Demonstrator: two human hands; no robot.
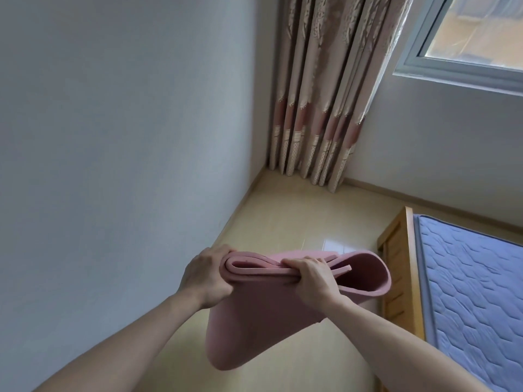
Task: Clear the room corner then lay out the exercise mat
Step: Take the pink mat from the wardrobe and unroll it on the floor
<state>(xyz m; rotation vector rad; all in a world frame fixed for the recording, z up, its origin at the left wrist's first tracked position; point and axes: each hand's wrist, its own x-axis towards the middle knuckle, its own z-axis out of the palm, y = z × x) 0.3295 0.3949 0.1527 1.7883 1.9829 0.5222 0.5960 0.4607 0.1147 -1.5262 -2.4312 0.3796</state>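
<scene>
We hold the pink mat (263, 321) up in the air with both hands. It is loosely rolled and folded, and we see its thick layers at the top edge. The left hand (205, 275) grips the left end of the roll, with its fingers (223, 250) curled over the top of the bend. The right hand (311, 281) pinches the layers together near the middle, with its fingers (300, 263) curled over the top edge and the rest of the hand on our side of the mat. To the right of that hand the mat opens into a big loose loop. The bottom part of the mat hangs down toward us, above the floor (297, 222). It does not touch the floor.

The floor is pale yellow and shiny. The room corner lies ahead of the mat, well apart from it. A long curtain (319, 108) hangs in that corner and comes down to just above the floor. It is beige with pink bands low down. A grey wall (127, 123) runs along our left side. A window (467, 38) sits up high on the right, just beside the curtain. On the right is a bed (402, 250) with a wood frame. A blue quilted mattress (475, 284) lies on it. The bed is near the loop of the mat, but the two are apart.
</scene>
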